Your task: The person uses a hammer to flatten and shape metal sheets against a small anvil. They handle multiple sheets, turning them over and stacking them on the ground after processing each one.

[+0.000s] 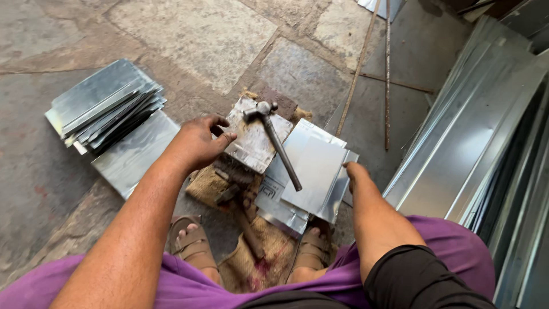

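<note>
Person seated low on the stone floor (189, 34), feet in sandals either side of a burlap mat (260, 252).

Left hand (197, 142): grip curled loosely against the near-left edge of the metal block (251, 140), fingers bent, nothing enclosed that I can see.

Right hand (355, 174): fingertips on the right edge of the small sheet stack (311, 171); whether the grip is closed on a sheet cannot be told, since the palm hides it.

Hammer (274, 140): lying free, head on the block, handle slanting down across the small sheet stack. Neither hand holds it.

Risks noted:
- The hammer rests half on the block, half on the sheets. If the right hand pulls or lifts a sheet, the handle probably slides or rolls toward the toes.
- Cut sheet edges look thin and bare; bare fingers dragged along one could be sliced.
- Left fingers sit right at the block's edge, a pinch point should anything strike or shift there.
- The block sits on burlap, so it may rock under load.

Larger sheet pile (108, 109) lies well apart to the left; long folded panels (486, 131) lean at right, close to the right knee.
</note>
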